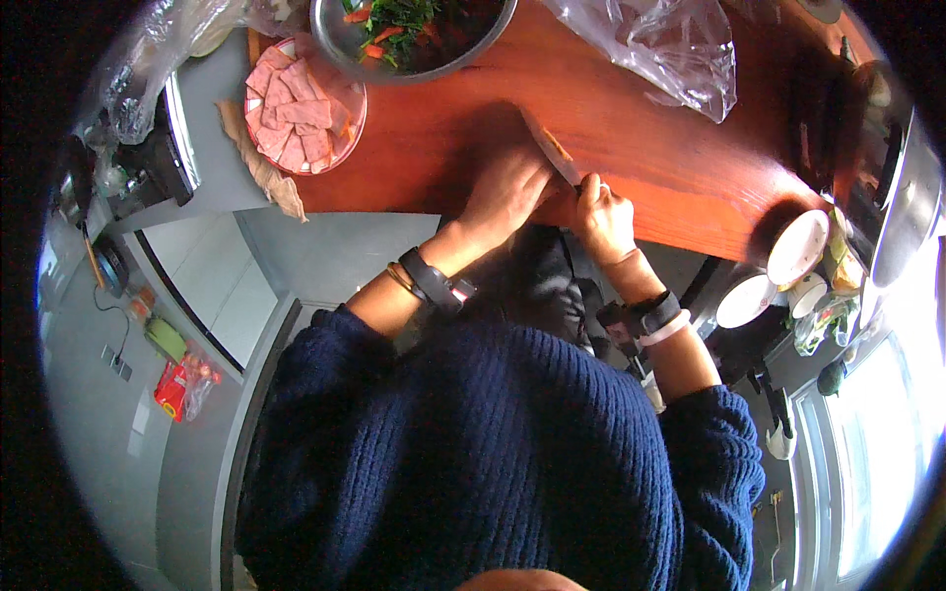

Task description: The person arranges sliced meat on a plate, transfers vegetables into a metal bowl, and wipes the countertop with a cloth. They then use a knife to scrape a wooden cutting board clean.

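Note:
My right hand (604, 220) is closed round the handle of a kitchen knife (550, 151), whose blade points up and left over the reddish wooden surface (436, 162). A strip of orange food (557, 143) shows along the blade. My left hand (508, 188) lies on the wood just left of the blade, fingers bent and pointing toward it; whether something is under its fingertips cannot be told. Up and left stands a red-rimmed plate (360, 140) of sliced pink meat (295, 111). Beside it is a metal bowl (443, 72) with leafy greens and orange pieces (392, 33).
A clear plastic bag (665, 52) lies at the upper right. Several white bowls (798, 247) stand near the right edge, close to a large pan (913, 199). A crumpled brown cloth or paper (262, 166) lies left of the meat plate. Open space of the grey cabinet shows below left.

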`<move>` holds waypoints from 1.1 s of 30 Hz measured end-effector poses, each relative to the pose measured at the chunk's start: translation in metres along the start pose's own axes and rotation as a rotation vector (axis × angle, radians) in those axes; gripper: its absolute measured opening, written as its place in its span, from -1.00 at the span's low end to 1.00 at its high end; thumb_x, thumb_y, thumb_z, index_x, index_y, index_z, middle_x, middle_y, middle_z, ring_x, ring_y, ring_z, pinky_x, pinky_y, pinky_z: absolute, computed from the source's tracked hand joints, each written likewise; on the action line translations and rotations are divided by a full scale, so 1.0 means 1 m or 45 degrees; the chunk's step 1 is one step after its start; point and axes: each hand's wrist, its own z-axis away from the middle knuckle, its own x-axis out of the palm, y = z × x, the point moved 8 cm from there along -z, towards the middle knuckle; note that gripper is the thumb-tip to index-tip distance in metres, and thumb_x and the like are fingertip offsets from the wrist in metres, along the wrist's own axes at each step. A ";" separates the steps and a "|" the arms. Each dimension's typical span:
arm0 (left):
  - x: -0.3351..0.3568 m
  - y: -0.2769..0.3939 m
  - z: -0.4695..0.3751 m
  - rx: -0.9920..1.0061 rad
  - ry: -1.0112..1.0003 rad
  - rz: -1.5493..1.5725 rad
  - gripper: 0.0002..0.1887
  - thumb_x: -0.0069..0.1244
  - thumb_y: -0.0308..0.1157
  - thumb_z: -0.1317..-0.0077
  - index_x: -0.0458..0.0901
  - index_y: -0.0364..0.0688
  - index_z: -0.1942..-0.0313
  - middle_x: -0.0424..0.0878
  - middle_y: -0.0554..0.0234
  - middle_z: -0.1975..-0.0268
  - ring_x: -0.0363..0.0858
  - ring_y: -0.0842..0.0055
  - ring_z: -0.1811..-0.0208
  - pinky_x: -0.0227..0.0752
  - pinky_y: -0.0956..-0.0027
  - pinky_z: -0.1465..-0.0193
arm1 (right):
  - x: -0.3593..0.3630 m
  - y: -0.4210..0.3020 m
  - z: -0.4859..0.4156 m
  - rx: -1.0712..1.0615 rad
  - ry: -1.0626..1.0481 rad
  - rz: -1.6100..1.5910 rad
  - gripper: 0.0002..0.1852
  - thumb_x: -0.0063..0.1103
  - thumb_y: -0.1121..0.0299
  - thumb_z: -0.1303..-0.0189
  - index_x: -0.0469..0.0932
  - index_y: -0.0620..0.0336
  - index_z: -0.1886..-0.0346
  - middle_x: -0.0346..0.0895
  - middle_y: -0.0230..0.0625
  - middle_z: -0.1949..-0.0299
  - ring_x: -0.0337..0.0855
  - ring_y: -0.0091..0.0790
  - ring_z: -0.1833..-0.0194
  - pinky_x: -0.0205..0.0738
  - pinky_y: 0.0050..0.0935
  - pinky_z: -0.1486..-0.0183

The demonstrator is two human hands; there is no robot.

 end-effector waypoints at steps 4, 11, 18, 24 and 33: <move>0.001 0.002 -0.001 0.015 -0.018 -0.051 -0.63 0.01 -0.38 -0.09 0.45 -0.24 0.06 0.41 0.13 0.00 0.36 0.26 -0.06 0.29 0.27 -0.11 | -0.013 0.006 -0.008 -0.039 0.136 -0.099 -0.84 0.04 0.38 -0.02 0.26 0.14 0.52 0.37 -0.30 0.71 0.48 -0.30 0.70 0.38 -0.40 0.70; 0.000 0.003 -0.002 0.040 0.085 -0.023 -0.71 0.03 -0.40 -0.09 0.49 -0.30 0.17 0.47 0.05 0.12 0.37 0.16 0.01 0.33 0.21 -0.03 | -0.044 -0.002 0.011 0.075 -0.024 0.011 -0.84 -0.01 0.34 -0.10 0.26 0.13 0.49 0.40 -0.28 0.69 0.52 -0.26 0.68 0.38 -0.35 0.72; -0.001 0.008 0.000 0.074 0.057 -0.089 -0.70 0.03 -0.46 -0.04 0.47 -0.35 0.20 0.43 -0.01 0.13 0.34 0.12 0.02 0.30 0.19 -0.05 | -0.038 -0.005 0.016 0.125 -0.193 0.036 -0.89 -0.06 0.39 -0.10 0.26 0.17 0.46 0.44 -0.23 0.66 0.56 -0.27 0.64 0.43 -0.39 0.69; -0.003 0.010 -0.004 0.068 0.001 -0.072 -0.68 0.00 -0.49 -0.03 0.46 -0.36 0.16 0.42 -0.06 0.10 0.33 0.12 -0.01 0.28 0.20 -0.08 | -0.034 -0.010 0.010 0.164 -0.231 0.093 -0.88 -0.04 0.39 -0.09 0.27 0.18 0.46 0.45 -0.20 0.67 0.56 -0.26 0.66 0.45 -0.38 0.67; 0.002 0.000 -0.001 -0.045 -0.020 -0.048 -0.70 -0.09 -0.49 -0.07 0.45 -0.31 0.14 0.42 0.01 0.08 0.34 0.13 -0.03 0.32 0.22 -0.07 | -0.005 -0.004 -0.002 0.089 -0.144 0.079 -0.88 -0.01 0.42 -0.01 0.27 0.19 0.46 0.43 -0.26 0.68 0.55 -0.29 0.66 0.44 -0.41 0.68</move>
